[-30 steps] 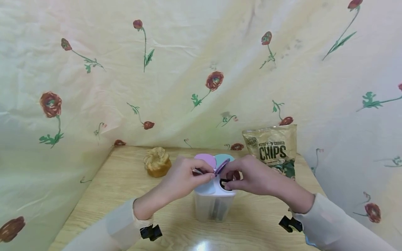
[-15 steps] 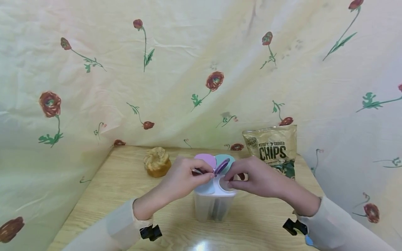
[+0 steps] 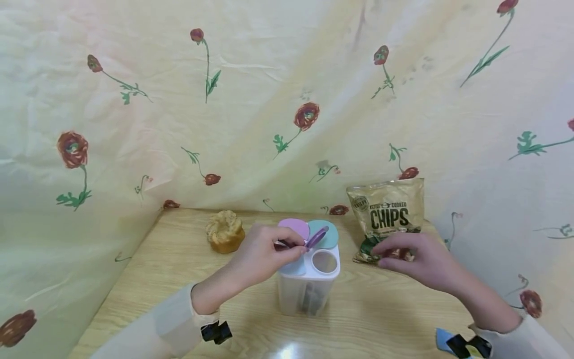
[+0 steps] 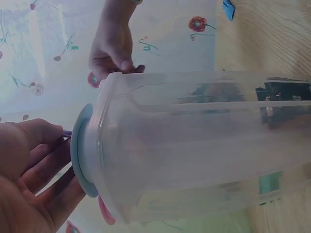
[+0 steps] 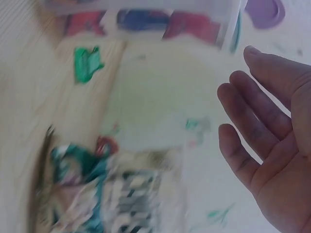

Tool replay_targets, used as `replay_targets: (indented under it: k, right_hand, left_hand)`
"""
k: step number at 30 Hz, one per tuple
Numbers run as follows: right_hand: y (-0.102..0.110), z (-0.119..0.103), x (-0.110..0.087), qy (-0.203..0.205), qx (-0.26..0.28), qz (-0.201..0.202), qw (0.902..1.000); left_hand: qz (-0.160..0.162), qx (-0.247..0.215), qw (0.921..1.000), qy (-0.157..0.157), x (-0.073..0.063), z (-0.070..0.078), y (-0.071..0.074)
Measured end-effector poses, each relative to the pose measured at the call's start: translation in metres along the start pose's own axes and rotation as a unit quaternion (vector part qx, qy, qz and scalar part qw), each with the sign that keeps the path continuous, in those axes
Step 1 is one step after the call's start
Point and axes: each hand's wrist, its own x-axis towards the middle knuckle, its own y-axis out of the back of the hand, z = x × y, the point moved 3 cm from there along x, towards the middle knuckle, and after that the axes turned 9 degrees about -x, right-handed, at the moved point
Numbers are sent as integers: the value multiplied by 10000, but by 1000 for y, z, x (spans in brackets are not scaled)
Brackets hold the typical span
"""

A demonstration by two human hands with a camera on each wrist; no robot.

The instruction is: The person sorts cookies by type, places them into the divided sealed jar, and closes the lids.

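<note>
A clear plastic container (image 3: 291, 294) with a white top stands mid-table. Its top bears pink-purple (image 3: 293, 227), teal (image 3: 329, 238) and light blue (image 3: 293, 268) round lids. The fourth round opening (image 3: 325, 262), front right, is uncovered. My left hand (image 3: 269, 249) pinches the purple lid (image 3: 317, 238), tilted up beside that opening. Dark wrapped pieces (image 4: 286, 97) show through the container's wall; red and blue pieces (image 5: 143, 20) show through it in the right wrist view. My right hand (image 3: 421, 259) is off the container, in front of the chips bag (image 3: 389, 212), fingers loosely bent around nothing.
A brown bread-like ring (image 3: 225, 232) sits at the back left of the wooden table (image 3: 179, 279). Beside my right wrist lies a blue piece (image 3: 443, 340). A small green wrapped piece (image 5: 87, 64) lies behind the container. Flowered cloth (image 3: 251, 124) hangs behind.
My right hand has drawn back from the opening to the right. A dark thing seen at the opening one second ago no longer shows there. The left hand stays on the purple lid.
</note>
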Motion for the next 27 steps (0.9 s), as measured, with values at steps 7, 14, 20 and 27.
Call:
replay_targets:
  k: [7, 14, 20, 27]
  right_hand:
    - [7, 43, -54, -1215, -175, 31, 9924]
    - [6, 79, -98, -1757, -228, -227, 9839]
    - [-4, 106, -133, -2216, 166, -919, 9707]
    - [-21, 128, -158, -2502, 1099, -1934, 9423]
  left_hand:
    - [-26, -12, 10000, 8, 2, 0, -2]
    - [-37, -24, 10000, 72, 2, 1, -1]
    - [-26, -43, 9999, 97, 1, 1, 0]
    - [10, 18, 10000, 88, -1, 2, 0]
